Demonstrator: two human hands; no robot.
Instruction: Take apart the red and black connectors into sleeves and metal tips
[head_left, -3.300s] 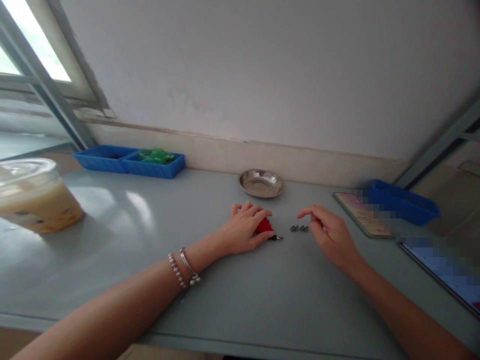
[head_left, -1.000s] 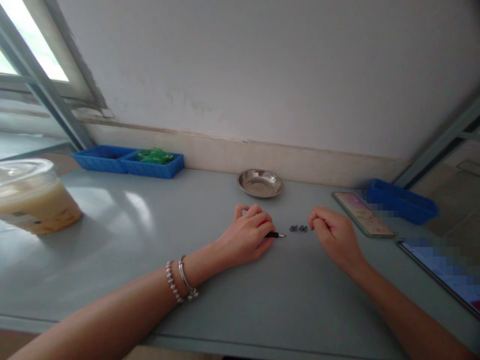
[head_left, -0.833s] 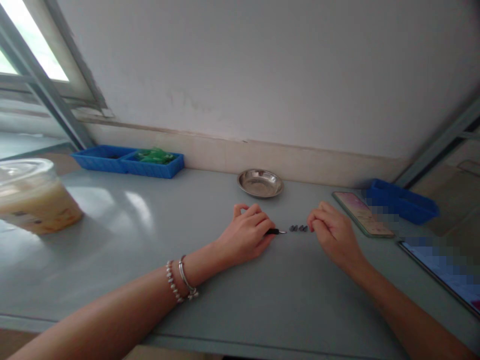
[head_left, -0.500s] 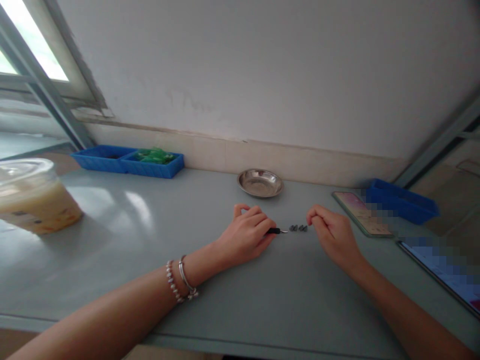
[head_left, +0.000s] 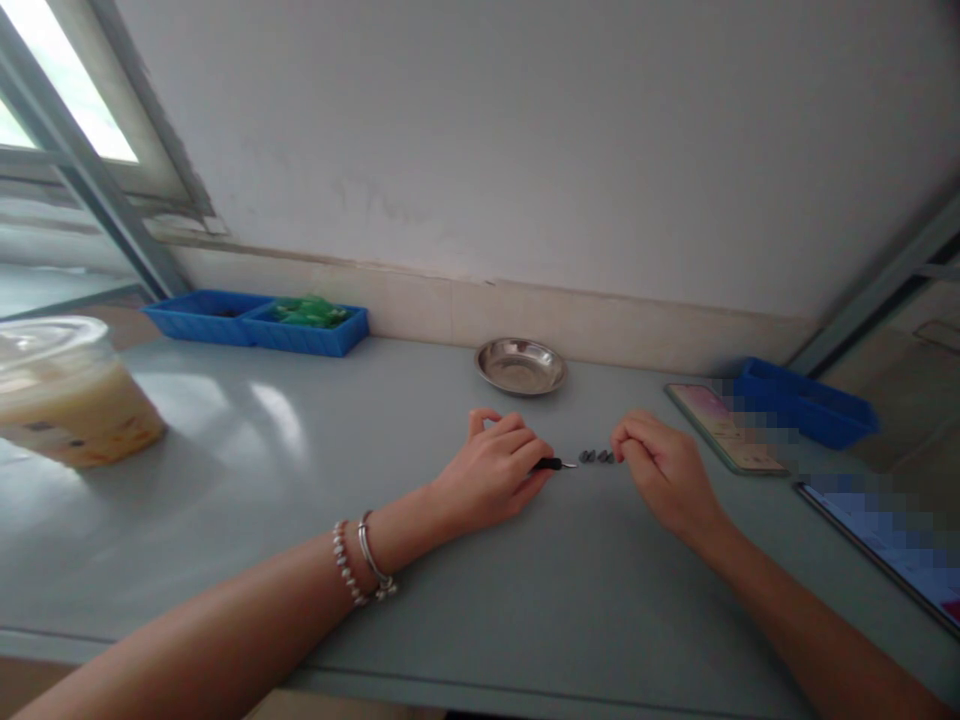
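Note:
My left hand (head_left: 501,468) rests on the grey table, its fingers closed round a small tool (head_left: 551,464) with a black handle and a thin curved metal tip that points right. Just beyond that tip lies a short row of several small dark grey pieces (head_left: 597,456), too small to name. At the row's right end is my right hand (head_left: 666,470), fingers curled and pressed together; whatever they may hold is hidden. Behind both hands, against the wall, stands a shallow round metal dish (head_left: 520,368).
A two-part blue tray (head_left: 300,340) with green material sits at the back left. A lidded plastic cup (head_left: 75,400) of pale drink stands far left. On the right are a phone (head_left: 724,430), a tablet-like screen (head_left: 885,550) and another blue tray (head_left: 810,405).
My right hand has shifted very slightly left, closer to the row of dark pieces. My left hand and the tool have barely moved.

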